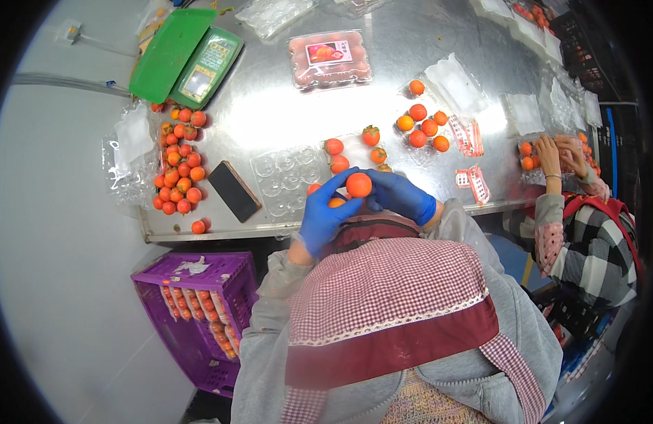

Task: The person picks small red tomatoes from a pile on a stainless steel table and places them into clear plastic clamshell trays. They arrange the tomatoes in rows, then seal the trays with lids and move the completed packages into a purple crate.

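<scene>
Both of my hands wear blue gloves, and they meet over the table's front edge. An orange-red tomato (358, 185) sits between the thumb and forefinger of my left hand (323, 212). My right hand (403, 196) is curled against the tomato's right side, with some of its fingers hidden. Beneath the hands is a white-lined tray (356, 146) with tomatoes along its left and right sides; its near part is covered by my hands. Left of it lies an empty clear plastic tray (286, 169) with round hollows.
Loose tomatoes (180, 164), a phone (235, 191) and a green scale (209, 66) are left. A packed clamshell (330, 59) stands farther back. Right are more tomatoes (428, 127), printed labels (472, 180) and a co-worker's hands (557, 153). A purple crate (199, 265) holds packs below.
</scene>
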Demonstrator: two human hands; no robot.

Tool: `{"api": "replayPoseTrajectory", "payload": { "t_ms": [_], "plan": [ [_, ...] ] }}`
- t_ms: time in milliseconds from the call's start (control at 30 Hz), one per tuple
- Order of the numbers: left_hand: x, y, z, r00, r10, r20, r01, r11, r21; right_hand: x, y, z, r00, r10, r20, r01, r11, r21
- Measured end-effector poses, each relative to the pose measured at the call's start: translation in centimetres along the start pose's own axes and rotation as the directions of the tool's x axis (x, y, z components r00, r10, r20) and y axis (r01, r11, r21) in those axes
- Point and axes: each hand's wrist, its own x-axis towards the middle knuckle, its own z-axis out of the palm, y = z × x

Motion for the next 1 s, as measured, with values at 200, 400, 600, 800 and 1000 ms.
{"api": "replayPoseTrajectory", "payload": {
  "t_ms": [200, 400, 600, 800, 1000],
  "plan": [
    [-0.3, -1.7, -0.9, 0.978, -0.168, 0.12, 0.204, 0.885, -0.419, -0.9, -2.4, -1.6, 0.966, -0.249, -0.074, 0.159, 0.789, -0.594],
    [-0.1, -3.6, -1.2, 0.946, -0.18, 0.27, 0.305, 0.775, -0.553, -1.9, -4.1, 1.0, 0.975, -0.177, 0.135, 0.222, 0.73, -0.646],
    [-0.3, -2.3, -1.0, 0.947, -0.219, 0.235, 0.312, 0.805, -0.506, -1.2, -3.5, 1.7, 0.973, -0.214, 0.089, 0.219, 0.723, -0.655],
    [-0.1, -2.0, -0.7, 0.96, -0.21, 0.186, 0.27, 0.875, -0.403, -0.2, -2.1, 0.5, 0.933, -0.359, 0.011, 0.245, 0.617, -0.748],
    [0.0, -3.0, -0.8, 0.941, -0.263, 0.215, 0.338, 0.793, -0.507, -0.6, -2.4, 0.8, 0.93, -0.367, 0.017, 0.248, 0.592, -0.767]
  ]
}}
